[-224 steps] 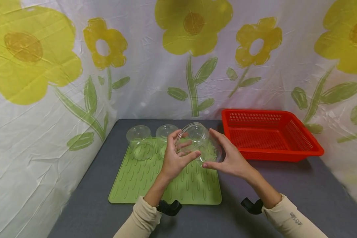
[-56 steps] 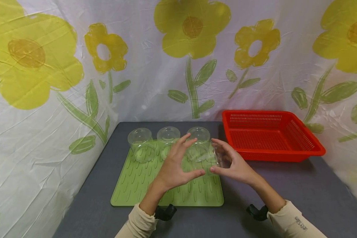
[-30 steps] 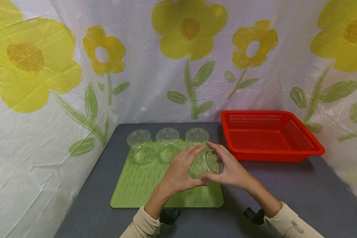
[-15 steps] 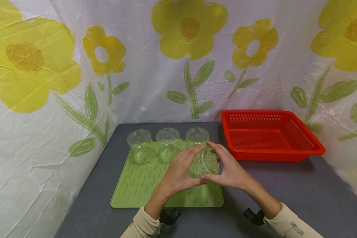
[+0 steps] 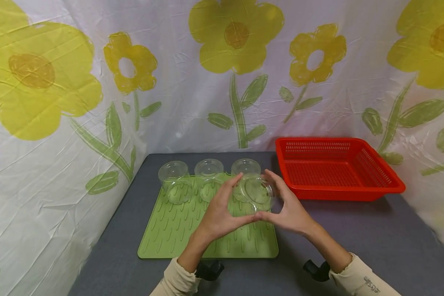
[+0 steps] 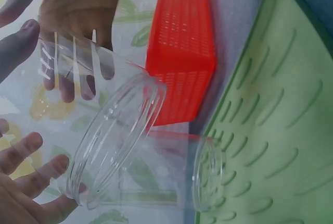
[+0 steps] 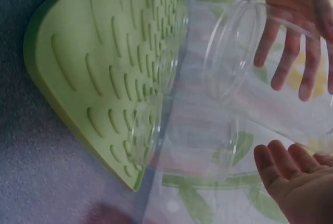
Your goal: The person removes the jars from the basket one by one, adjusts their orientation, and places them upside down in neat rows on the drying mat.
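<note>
A clear plastic jar is held tilted between my two hands, above the right part of the green mat. My left hand holds it from the left and my right hand from the right. Their thumbs meet below the jar. In the left wrist view, the ridged rim of the held jar points down towards the mat. Three similar clear jars, a left one, a middle one and a right one, stand in a row along the mat's back. The held jar partly covers the right one.
The green ridged mat lies on a dark grey table. A red perforated basket stands at the back right, with nothing visible inside. A flower-printed sheet hangs behind and beside the table.
Two jars stood on the mat at first; a third has joined the row. My hands now hold another jar. Over the last half second it turned and rose slightly as my fingers spread.
</note>
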The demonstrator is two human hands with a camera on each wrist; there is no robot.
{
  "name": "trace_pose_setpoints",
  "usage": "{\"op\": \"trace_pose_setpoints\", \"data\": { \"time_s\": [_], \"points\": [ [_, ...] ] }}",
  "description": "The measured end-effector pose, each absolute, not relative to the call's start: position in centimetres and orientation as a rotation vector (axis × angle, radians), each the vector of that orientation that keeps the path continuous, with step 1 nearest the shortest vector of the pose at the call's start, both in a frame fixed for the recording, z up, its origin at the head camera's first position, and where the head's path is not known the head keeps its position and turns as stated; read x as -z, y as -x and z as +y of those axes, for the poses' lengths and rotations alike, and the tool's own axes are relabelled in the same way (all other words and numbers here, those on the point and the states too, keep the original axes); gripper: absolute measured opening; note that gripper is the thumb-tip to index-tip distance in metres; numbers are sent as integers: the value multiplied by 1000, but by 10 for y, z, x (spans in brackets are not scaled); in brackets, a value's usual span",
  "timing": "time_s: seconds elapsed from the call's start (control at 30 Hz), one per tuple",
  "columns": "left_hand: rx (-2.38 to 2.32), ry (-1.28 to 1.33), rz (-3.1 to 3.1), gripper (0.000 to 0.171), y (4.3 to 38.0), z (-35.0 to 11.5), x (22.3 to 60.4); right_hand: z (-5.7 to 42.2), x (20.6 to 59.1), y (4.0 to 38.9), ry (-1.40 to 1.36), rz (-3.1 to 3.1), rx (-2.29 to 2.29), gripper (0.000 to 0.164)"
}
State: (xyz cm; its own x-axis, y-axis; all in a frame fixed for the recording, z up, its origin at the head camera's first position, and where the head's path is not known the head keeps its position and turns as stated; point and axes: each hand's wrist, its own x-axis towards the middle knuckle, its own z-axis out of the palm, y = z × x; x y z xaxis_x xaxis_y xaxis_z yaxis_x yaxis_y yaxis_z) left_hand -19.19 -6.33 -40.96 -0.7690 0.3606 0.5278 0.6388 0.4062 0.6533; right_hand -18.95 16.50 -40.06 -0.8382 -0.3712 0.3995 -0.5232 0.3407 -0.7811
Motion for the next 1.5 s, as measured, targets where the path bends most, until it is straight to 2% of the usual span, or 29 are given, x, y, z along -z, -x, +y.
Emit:
{"op": "trace_pose_setpoints", "data": {
  "time_s": [0.2, 0.73, 0.93, 1.2, 1.5],
  "points": [
    [1481, 848, -2323, 105, 189, -62, 409, 164, 402, 190, -855, -2324, -1721, 96],
    [1466, 772, -2461, 103, 189, -77, 425, 165, 411, 191, -796, -2253, -1780, 90],
    [1433, 637, -2509, 84, 189, -101, 440, 168, 413, 191, -768, -2253, -1795, 89],
    [1333, 525, -2367, 39, 191, -136, 451, 170, 416, 190, -735, -2279, -1793, 89],
    [1128, 233, -2347, 24, 198, -184, 466, 170, 419, 189, -714, -2312, -1770, 89]
  ]
}}
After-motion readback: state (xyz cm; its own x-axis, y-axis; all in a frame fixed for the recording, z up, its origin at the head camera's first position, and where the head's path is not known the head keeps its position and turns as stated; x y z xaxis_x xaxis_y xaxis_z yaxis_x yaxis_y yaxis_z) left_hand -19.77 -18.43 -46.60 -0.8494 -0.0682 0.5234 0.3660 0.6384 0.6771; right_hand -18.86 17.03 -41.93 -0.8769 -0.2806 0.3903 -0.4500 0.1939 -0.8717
